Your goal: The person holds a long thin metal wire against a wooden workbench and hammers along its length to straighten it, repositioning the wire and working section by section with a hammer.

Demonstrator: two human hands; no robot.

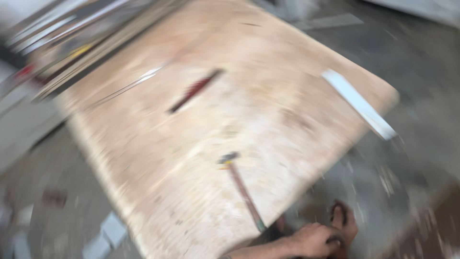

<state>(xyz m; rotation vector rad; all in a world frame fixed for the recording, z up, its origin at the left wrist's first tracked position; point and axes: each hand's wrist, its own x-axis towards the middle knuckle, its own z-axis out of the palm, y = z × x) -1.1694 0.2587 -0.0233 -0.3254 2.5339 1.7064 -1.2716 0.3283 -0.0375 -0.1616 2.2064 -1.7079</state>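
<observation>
The whole view is blurred by motion. One hand, which I take to be my left hand (pixel 312 240), reaches in from the bottom edge and rests against a foot in a dark sandal (pixel 344 224) on the floor. Its fingers are curled, but the blur hides whether they grip anything. My right hand is out of view. Just left of the hand, a hammer (pixel 242 189) with a reddish handle lies on a large plywood board (pixel 158 158), its dark head pointing away from me.
On the board's far part lie a dark red, long tool (pixel 195 90) and a thin metal strip (pixel 132 85). A white strip (pixel 358 103) overhangs the board's right edge. Long metal profiles (pixel 62 33) are stacked at the upper left. Grey concrete floor with scraps (pixel 108 235) surrounds the board.
</observation>
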